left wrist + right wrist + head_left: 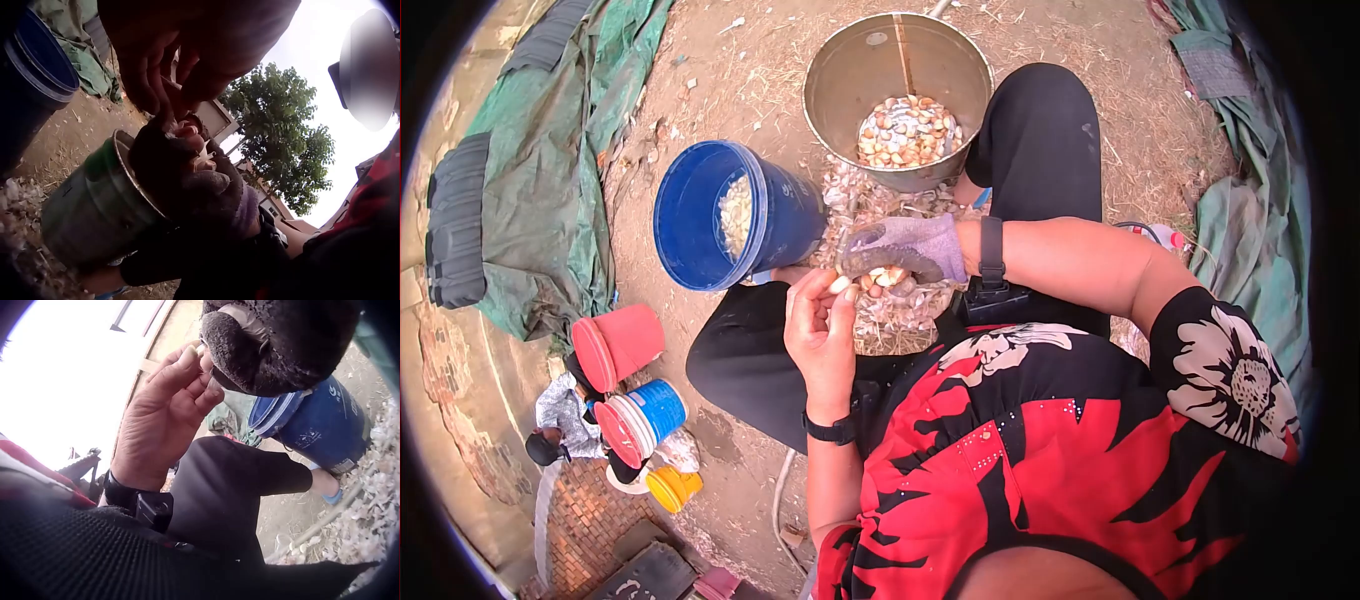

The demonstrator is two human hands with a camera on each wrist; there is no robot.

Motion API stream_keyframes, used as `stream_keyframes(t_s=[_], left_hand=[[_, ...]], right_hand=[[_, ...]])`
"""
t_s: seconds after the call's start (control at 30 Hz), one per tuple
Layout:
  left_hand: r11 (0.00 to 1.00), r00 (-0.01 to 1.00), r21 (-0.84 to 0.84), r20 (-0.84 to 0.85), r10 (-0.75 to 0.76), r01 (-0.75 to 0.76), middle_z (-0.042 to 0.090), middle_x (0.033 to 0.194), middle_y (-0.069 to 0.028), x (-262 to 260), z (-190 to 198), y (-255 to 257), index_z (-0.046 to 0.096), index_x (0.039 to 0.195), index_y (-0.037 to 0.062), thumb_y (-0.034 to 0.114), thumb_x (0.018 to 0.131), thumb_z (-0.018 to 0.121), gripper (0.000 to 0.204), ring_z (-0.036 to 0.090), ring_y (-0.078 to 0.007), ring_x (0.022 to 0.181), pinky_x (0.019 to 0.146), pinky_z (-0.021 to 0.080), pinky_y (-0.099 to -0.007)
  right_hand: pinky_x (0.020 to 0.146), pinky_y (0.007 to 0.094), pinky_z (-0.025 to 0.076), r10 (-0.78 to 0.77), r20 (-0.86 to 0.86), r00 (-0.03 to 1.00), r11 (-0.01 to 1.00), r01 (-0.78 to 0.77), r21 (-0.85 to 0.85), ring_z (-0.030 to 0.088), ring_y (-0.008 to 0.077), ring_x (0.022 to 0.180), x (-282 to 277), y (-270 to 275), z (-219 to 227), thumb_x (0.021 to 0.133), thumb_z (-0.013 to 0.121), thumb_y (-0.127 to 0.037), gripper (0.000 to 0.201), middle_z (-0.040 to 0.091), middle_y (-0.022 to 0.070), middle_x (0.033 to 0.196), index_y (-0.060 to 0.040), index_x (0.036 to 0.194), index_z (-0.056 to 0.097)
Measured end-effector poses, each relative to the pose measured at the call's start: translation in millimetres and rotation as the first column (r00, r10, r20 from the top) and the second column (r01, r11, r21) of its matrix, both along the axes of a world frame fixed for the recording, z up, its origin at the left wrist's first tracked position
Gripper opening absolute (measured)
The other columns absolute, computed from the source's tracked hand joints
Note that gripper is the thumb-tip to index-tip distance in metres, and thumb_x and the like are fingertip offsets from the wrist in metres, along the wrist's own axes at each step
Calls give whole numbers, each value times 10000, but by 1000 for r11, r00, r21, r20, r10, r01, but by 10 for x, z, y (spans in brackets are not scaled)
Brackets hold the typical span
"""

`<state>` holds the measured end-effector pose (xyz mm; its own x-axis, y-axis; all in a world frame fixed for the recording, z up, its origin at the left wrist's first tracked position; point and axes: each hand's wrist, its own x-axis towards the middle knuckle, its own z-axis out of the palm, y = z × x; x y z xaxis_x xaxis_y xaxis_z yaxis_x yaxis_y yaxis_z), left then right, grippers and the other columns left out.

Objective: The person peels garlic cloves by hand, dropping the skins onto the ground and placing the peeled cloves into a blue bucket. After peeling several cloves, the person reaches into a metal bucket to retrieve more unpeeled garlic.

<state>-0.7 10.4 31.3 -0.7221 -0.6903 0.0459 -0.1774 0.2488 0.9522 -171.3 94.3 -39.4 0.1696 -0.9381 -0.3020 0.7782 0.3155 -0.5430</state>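
My bare left hand (820,325) pinches a pale peeled clove (840,285) between thumb and fingertips; the clove also shows in the right wrist view (200,350). Close beside it, my right hand (910,248), in a purple glove with a dark palm, curls round several cloves (887,277). In the left wrist view the bare hand (200,44) is above the gloved one (200,181), their fingers meeting. Beyond the hands stands a metal pot (835,95) with unpeeled-looking cloves (910,130) inside. A blue bucket (792,215) at the left holds pale cloves (737,215).
Papery skins (900,325) cover the ground between the legs. Black-trousered knees (1050,140) flank the hands. Red bucket (625,340), blue pail (662,405) and yellow bucket (675,488) stand lower left, near another person (570,415). Green sheeting (550,210) lies at the left.
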Motion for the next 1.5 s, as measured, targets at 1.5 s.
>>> stream_keyframes(t_s=[1.5], left_hand=[[754,968,-612,214,-133,239,675,1089,-121,330,-162,-31,669,1016,42,-53,839,685,201,657,-283,989,851,535,-337]], right_hand=[[473,219,433,-66,-200,978,998,65,-12,577,82,607,349,76,-319,893,675,-292,243,627,-12,763,-88,1023,699]])
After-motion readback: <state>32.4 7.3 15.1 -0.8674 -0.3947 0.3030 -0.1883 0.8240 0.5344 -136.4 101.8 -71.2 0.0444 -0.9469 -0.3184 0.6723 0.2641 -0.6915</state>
